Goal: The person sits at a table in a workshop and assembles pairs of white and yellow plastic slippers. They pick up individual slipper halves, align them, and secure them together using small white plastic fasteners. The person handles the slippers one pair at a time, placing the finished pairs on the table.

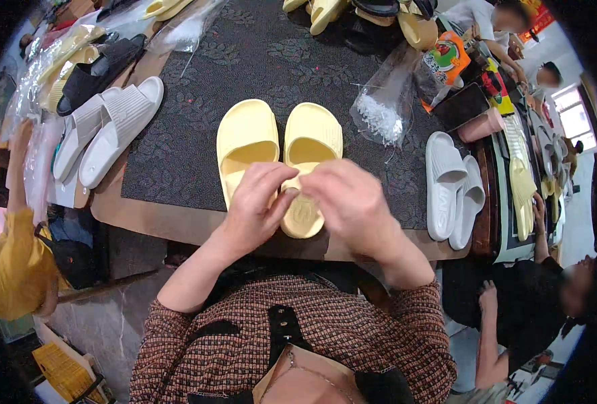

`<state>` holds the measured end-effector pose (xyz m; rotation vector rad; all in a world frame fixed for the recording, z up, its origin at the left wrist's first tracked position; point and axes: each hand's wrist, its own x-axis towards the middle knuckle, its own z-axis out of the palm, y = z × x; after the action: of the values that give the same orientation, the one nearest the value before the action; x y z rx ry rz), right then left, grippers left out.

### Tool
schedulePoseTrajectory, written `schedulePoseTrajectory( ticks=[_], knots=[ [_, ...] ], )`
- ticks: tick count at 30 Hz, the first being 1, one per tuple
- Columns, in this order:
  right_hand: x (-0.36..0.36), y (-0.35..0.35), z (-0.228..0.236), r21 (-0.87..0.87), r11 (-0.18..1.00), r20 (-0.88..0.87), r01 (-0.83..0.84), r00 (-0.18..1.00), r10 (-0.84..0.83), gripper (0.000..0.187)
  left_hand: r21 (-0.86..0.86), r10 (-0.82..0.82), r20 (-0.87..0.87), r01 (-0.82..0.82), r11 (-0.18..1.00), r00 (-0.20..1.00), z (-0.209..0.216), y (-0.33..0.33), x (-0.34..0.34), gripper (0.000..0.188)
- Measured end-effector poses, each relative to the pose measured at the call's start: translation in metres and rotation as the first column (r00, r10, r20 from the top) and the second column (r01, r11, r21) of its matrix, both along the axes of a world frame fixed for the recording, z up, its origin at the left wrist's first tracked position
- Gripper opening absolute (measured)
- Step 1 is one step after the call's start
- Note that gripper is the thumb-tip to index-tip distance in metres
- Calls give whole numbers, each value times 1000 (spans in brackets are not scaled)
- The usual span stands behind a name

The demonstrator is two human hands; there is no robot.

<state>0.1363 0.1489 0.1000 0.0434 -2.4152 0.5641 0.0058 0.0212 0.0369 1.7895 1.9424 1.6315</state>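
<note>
A pair of pale yellow slide slippers lies side by side on the dark patterned mat, toes pointing away from me. Over the heel part of the left slipper (247,124) is my left hand (255,205), its thumb and fingers closed in a pinch. My right hand (349,202) is above the right slipper (314,124), fingers bent together and slightly blurred. Both sets of fingertips almost meet between the two slippers. Whatever they pinch is too small or hidden to make out.
Grey slides (120,131) lie at the left edge, more grey slides (446,185) at the right. A clear bag of small white plastic pieces (382,114) rests beyond my right hand, near a pink cup (481,125). Several slippers lie at the far edge; other people sit on both sides.
</note>
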Motion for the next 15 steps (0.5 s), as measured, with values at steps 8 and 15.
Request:
schedulePoseTrajectory(
  ticks=[8,15],
  knots=[
    [-7,-20,8,-197,973,-43,-121,992,115,23,123,-136,330,100,987,934,4,-2,7,17],
    [7,0,-29,-128,984,167,120,981,-98,14,145,-138,534,70,987,834,17,-20,3,10]
  ],
)
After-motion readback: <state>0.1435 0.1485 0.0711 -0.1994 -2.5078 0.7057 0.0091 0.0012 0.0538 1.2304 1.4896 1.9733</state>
